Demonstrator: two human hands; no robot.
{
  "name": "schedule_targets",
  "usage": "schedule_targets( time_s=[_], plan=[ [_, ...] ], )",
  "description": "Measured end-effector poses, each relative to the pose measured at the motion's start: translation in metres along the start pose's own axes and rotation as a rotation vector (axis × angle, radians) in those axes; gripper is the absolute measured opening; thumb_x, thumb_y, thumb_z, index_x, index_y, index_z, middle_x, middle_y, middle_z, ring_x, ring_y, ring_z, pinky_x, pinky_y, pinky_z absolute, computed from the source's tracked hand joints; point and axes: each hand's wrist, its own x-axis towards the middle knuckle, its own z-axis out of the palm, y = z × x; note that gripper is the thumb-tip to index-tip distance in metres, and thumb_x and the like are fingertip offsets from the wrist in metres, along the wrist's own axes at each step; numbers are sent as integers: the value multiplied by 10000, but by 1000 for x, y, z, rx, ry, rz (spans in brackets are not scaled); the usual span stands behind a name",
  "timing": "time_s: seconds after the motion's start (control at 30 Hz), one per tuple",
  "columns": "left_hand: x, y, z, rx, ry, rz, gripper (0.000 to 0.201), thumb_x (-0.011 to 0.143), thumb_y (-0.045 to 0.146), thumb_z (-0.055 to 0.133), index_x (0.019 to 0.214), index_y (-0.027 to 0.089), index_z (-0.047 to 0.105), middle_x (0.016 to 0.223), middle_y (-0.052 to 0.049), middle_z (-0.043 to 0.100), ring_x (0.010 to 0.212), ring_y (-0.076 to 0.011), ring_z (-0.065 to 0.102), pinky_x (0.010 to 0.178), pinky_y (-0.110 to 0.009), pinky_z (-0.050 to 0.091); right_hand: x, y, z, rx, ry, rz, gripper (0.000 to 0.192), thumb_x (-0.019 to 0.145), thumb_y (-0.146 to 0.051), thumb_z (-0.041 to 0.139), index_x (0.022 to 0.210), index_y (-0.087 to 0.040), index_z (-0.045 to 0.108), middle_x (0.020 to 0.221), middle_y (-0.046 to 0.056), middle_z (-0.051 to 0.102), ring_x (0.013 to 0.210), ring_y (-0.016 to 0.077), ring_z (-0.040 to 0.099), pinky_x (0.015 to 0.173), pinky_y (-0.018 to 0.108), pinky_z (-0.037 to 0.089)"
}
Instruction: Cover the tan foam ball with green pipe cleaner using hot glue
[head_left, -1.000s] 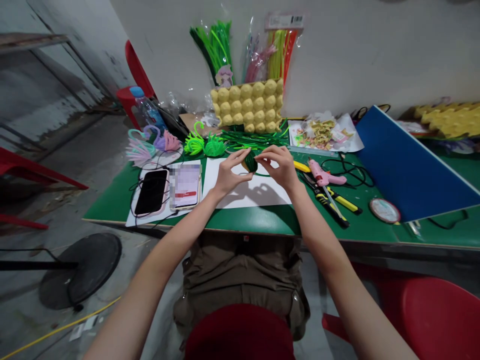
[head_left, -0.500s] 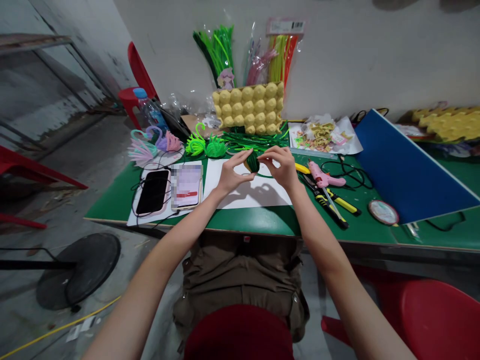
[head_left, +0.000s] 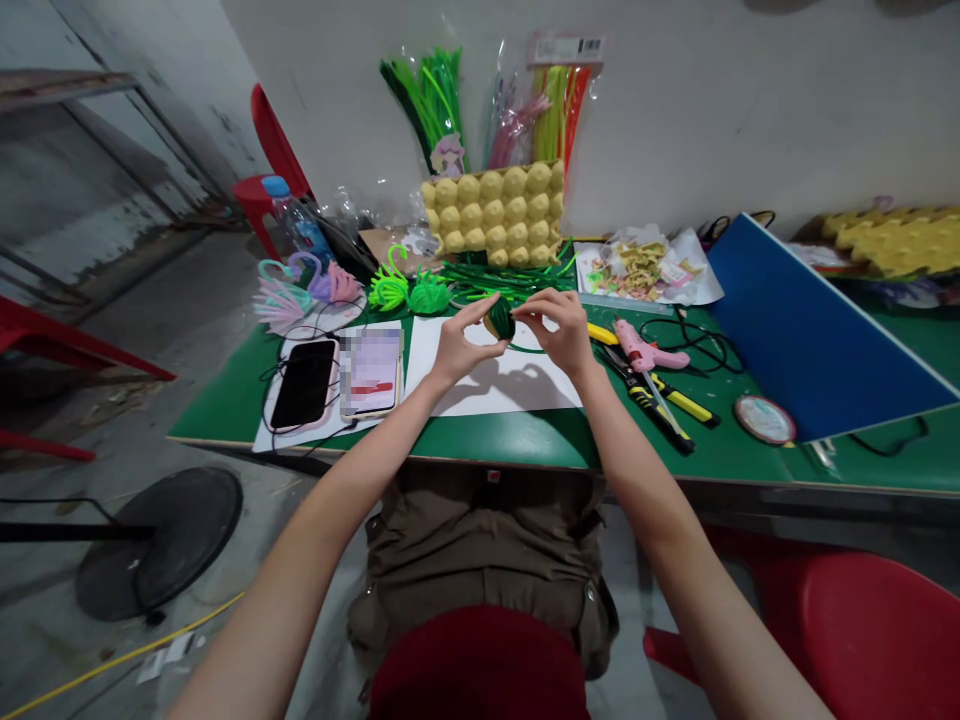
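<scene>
Between my two hands I hold a small dark green pipe-cleaner coil (head_left: 499,321) wound on a yellowish core, just above a white sheet of paper (head_left: 501,385). My left hand (head_left: 459,345) pinches its left side with thumb and fingers. My right hand (head_left: 556,332) grips its right side, and a green pipe-cleaner strand trails under it onto the paper. Loose green pipe cleaners (head_left: 501,280) lie just beyond my hands.
On the green table (head_left: 525,440) lie two phones (head_left: 304,383), pipe-cleaner swans (head_left: 409,288), a yellow egg tray (head_left: 495,212), a pink glue gun (head_left: 642,347), cutters (head_left: 651,402), a blue board (head_left: 810,330) and a round tape (head_left: 765,419). Red stools stand at the right and left.
Both hands stayed at the same spot, with the fingers shifting slightly around the green coil. The view wobbled a little.
</scene>
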Motion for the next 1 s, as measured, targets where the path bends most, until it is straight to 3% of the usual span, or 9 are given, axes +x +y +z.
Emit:
schedule_targets(
  time_s=[0.23, 0.5, 0.77, 1.0],
  plan=[
    [-1, 0, 2, -19, 0, -18, 696, 713, 323, 840, 1377, 221, 660, 1298, -102, 742, 1192, -264, 679, 896, -343, 571, 0, -4, 1, 29, -20, 34, 266, 987, -425, 607, 848, -266, 769, 886, 25, 730, 675, 157, 592, 833, 380, 425],
    [-1, -1, 2, -44, -14, -58, 702, 702, 330, 843, 1373, 226, 663, 1293, -91, 746, 1183, -276, 684, 892, -348, 573, -1, 0, 2, 23, -56, 36, 266, 998, -432, 583, 900, -276, 775, 921, 32, 717, 698, 163, 608, 867, 394, 410],
    [-1, -1, 3, -75, -15, -95, 701, 683, 340, 852, 1349, 203, 682, 1238, -88, 770, 1177, -279, 698, 846, -325, 587, 0, -1, 3, -22, 39, 13, 317, 1010, -435, 560, 834, -258, 756, 878, 22, 732, 680, 156, 600, 835, 376, 422],
    [-2, -1, 3, -69, -7, -73, 699, 689, 348, 865, 1351, 222, 681, 1299, -94, 744, 1204, -280, 692, 880, -331, 584, 1, -2, 1, 69, -30, 47, 293, 990, -429, 591, 831, -238, 745, 888, 41, 717, 662, 157, 589, 822, 382, 428]
  ],
)
